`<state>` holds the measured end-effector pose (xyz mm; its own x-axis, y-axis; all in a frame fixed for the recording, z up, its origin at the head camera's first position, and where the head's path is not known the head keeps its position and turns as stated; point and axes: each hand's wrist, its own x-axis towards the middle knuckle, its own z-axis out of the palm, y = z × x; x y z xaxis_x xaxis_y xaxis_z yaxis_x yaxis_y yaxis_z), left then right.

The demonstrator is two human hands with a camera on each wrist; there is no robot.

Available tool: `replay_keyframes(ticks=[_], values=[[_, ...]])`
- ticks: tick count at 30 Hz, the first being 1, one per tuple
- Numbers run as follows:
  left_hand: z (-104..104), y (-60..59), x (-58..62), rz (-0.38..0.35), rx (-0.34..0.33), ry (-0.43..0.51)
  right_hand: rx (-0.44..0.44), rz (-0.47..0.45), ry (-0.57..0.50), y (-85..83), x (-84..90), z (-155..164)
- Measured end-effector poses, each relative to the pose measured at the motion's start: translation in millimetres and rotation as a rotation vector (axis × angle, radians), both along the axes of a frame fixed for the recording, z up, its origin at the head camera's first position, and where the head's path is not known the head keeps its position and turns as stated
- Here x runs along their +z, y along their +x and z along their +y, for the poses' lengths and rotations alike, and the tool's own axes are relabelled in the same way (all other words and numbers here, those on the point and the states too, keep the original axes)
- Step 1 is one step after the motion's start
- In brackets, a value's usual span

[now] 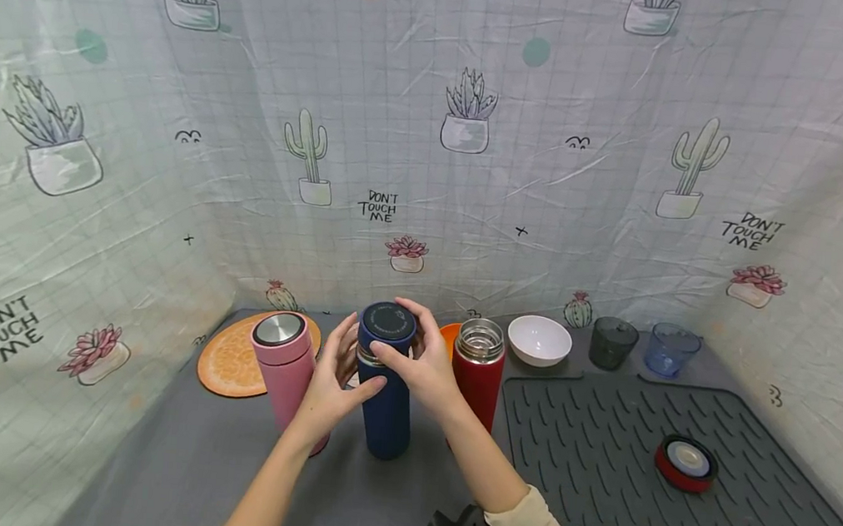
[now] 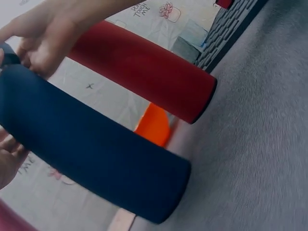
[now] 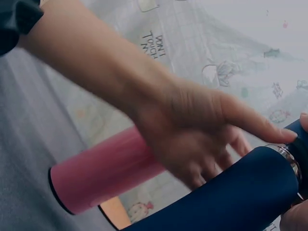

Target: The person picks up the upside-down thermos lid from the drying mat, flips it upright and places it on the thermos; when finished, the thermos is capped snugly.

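A dark blue thermos bottle [image 1: 387, 419] stands upright in the middle, a steel ring showing between its body and its lid [image 1: 389, 322]. My right hand [image 1: 428, 364] grips this lid, thumb in front and fingers behind. Around the bottle's left side is my left hand [image 1: 331, 385], its thumb reaching across the front below the lid and its fingers spread beside and partly behind it. A gap shows between its palm and the bottle. The right wrist view shows that left hand [image 3: 187, 125] blurred, its thumb at the steel neck.
A pink thermos [image 1: 284, 376] with its lid on stands left, by an orange-slice mat [image 1: 228, 359]. To the right stands a lidless red thermos [image 1: 478, 385]. Behind are a white bowl [image 1: 539, 340], grey cup [image 1: 612, 346] and blue cup [image 1: 669, 351]. A red lid [image 1: 686, 463] lies on the ribbed mat [image 1: 598, 479].
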<state>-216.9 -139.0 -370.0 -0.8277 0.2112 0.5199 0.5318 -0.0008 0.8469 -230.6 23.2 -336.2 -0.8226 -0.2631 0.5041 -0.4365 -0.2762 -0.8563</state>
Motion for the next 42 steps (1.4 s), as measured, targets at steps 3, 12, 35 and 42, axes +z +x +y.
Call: replay_keyframes(ticks=[3,12,35,42], values=[[5.7,-7.4,-7.6,0.003,-0.026,0.027,-0.002,0.006,-0.033,-2.4,-5.8,-2.7],[13.2,-13.3,-20.9,0.093,-0.053,0.069,-0.009,0.016,-0.05,-2.1,-10.8,-7.0],[18.4,-18.9,-33.2,0.135,-0.059,0.061,-0.011,-0.042,0.11,-2.5,-7.6,-7.0],[20.3,-19.6,-37.2,0.128,-0.054,0.078,0.092,0.003,0.11,-5.0,-8.3,1.4]])
